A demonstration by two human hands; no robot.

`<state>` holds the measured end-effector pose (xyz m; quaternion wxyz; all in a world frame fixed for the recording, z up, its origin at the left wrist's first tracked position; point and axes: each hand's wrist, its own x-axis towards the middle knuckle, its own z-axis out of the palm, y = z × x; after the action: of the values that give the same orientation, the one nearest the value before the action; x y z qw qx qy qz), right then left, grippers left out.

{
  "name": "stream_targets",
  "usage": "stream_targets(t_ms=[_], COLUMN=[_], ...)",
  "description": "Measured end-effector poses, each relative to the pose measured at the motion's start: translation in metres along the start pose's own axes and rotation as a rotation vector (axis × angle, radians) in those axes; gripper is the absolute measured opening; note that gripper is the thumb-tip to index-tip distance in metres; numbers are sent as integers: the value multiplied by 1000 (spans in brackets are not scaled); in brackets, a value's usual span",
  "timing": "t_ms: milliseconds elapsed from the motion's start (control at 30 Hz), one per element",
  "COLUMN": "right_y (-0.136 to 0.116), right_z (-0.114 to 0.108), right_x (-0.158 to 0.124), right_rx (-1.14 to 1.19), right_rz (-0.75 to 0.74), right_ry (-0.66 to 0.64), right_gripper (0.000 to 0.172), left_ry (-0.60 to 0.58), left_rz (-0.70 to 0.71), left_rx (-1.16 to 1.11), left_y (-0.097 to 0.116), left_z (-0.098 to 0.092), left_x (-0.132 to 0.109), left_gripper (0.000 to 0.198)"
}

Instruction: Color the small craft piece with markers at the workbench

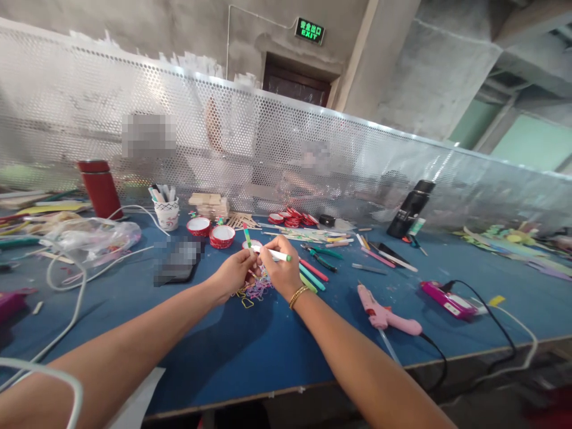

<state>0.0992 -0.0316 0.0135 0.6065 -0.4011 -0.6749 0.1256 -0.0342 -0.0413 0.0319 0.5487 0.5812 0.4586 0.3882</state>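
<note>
My right hand (283, 268) is closed around a white marker with a green end (280, 255), held nearly level and pointing left. Close beside it, my left hand (236, 271) pinches a thin strip, green with a pinkish-red tip (248, 236), that stands up from the fingers. The marker's left end is by the strip's lower part; I cannot tell whether they touch. Beneath the hands lies a pile of colourful loops (257, 291), partly hidden. Red (314, 270) and green markers (309, 281) lie just right of my right hand.
Stacked red-and-white round pieces (222, 236) stand behind my hands, with a paper cup of pens (167, 214) and a phone (179, 262) to the left. Green-handled pliers (319, 256), a pink glue gun (386, 314) and its cord lie right. A perforated metal screen (286, 137) borders the table's back.
</note>
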Motion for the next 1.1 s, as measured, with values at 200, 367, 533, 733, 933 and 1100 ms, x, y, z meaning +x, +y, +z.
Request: stream_targets(t_ms=[200,367,533,733,933,1100], right_y=[-1,3,1,-4,3,1], right_z=[0,1,-1,-2,1,0], right_x=[1,1,1,4,4,4], right_rx=[7,-37,-11,98,83,129], right_rz=[6,13,34,41,67,95], right_ry=[4,13,69,86,54,27], right_gripper=[12,12,16,19,19,19], left_ry=[-16,-5,-1,-20,-40,-51], left_rz=[25,29,25,-28,-38,-44], left_rx=[8,18,13,2,-8,4], left_y=[-1,3,4,1,-2,-2], left_z=[-3,-6,-9,-9,-10,-7], left_x=[3,1,1,2,3,1], left_gripper=[20,21,21,21,18,17])
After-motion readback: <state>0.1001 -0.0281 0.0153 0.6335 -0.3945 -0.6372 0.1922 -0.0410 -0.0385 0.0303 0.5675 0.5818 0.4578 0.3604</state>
